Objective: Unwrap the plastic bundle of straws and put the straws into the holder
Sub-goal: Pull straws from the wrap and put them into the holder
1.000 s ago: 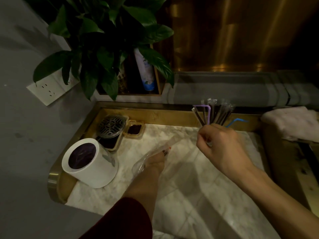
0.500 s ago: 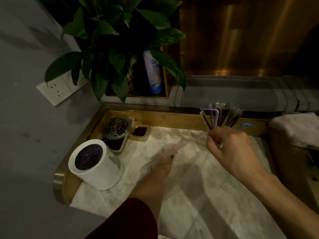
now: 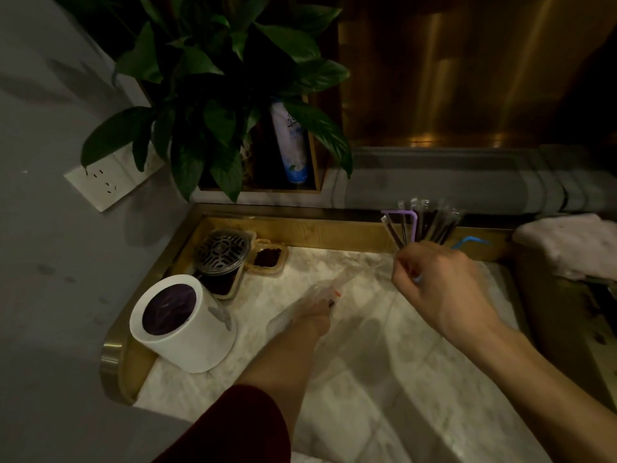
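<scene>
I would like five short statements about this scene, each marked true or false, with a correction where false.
1. The right hand holds a fan of straws. True.
2. The left hand is empty. False: it grips the clear plastic wrapper.
3. The white holder stands left of both hands. True.
4. The straws are already in the holder. False: they are in the right hand, above the marble counter.
5. A potted plant stands behind the counter. True.
</scene>
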Demonstrator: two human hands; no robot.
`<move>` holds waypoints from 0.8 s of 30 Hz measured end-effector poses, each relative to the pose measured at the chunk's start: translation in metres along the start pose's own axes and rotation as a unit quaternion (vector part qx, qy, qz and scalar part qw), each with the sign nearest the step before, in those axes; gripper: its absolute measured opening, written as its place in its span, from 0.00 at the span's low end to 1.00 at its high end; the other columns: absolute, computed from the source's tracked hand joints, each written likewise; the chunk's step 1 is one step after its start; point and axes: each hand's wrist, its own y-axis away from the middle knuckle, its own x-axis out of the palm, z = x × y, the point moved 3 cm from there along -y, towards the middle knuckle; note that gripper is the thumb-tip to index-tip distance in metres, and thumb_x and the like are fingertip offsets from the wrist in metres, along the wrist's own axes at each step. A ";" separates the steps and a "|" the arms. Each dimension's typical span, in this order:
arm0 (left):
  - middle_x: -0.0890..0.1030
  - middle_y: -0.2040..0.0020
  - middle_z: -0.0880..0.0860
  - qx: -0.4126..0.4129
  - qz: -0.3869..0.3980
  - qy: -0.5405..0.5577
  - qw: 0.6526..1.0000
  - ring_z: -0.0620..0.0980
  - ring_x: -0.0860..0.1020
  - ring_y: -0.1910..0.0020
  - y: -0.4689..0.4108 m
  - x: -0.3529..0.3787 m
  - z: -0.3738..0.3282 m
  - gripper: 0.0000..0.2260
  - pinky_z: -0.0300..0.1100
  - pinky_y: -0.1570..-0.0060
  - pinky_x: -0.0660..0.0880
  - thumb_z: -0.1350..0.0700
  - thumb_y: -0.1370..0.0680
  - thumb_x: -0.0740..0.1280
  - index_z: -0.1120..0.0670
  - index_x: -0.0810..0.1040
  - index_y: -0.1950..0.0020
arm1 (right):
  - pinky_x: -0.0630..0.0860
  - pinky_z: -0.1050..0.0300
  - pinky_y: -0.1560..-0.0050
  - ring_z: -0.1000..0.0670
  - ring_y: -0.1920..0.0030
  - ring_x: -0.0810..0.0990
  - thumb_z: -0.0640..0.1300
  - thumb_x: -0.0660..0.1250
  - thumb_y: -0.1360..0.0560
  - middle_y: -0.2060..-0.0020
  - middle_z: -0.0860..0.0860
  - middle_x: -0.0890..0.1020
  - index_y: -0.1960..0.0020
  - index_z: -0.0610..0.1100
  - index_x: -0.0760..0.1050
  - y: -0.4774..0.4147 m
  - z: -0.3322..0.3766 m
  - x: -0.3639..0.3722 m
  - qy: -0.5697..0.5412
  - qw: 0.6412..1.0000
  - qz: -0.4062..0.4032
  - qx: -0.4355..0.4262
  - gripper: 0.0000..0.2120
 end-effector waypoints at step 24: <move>0.79 0.40 0.61 0.086 0.002 -0.089 0.992 0.60 0.78 0.42 0.069 -0.066 -0.053 0.16 0.48 0.50 0.74 0.54 0.19 0.56 0.62 0.74 0.38 | 0.72 0.52 0.69 0.40 0.71 0.78 0.39 0.68 0.33 0.70 0.45 0.79 0.65 0.41 0.77 -0.027 0.035 0.006 0.014 0.997 -0.049 -0.065 0.03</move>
